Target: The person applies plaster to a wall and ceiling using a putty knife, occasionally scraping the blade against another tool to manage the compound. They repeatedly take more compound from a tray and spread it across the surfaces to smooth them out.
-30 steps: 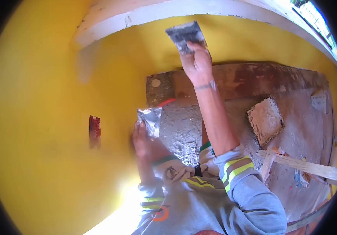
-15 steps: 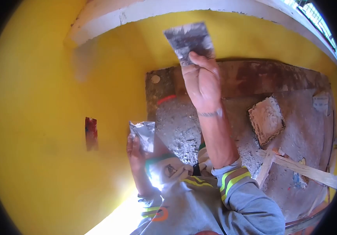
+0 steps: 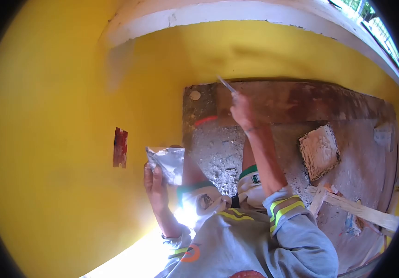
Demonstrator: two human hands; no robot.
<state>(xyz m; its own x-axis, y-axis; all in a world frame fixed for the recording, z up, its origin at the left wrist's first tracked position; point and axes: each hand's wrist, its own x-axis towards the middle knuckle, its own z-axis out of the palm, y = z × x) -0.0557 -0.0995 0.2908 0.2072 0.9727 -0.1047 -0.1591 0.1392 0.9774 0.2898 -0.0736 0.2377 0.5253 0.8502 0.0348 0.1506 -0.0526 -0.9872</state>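
My right hand (image 3: 244,112) is closed on a flat putty scraper (image 3: 226,84), turned so that only its thin edge shows, in front of the yellow wall (image 3: 255,53). Low on the left, my left hand (image 3: 155,183) grips a second putty scraper (image 3: 169,163), a shiny, smeared plate facing up, its fingers along the near-left side. The yellow wall beside my left hand carries a dark red unpainted strip (image 3: 120,147) and a pale greyish patch (image 3: 119,67).
A white ledge (image 3: 199,17) runs above the wall. On the dusty floor are a square block or container with a pale top (image 3: 320,150), wooden boards (image 3: 361,207), a red curved piece (image 3: 206,121) and a pale round spot (image 3: 194,95). A light box-like thing (image 3: 383,135) stands far right.
My right hand has come down from the upper wall, and its scraper has turned from flat face to edge-on. My left hand has shifted slightly left with its scraper. The view has moved slightly.
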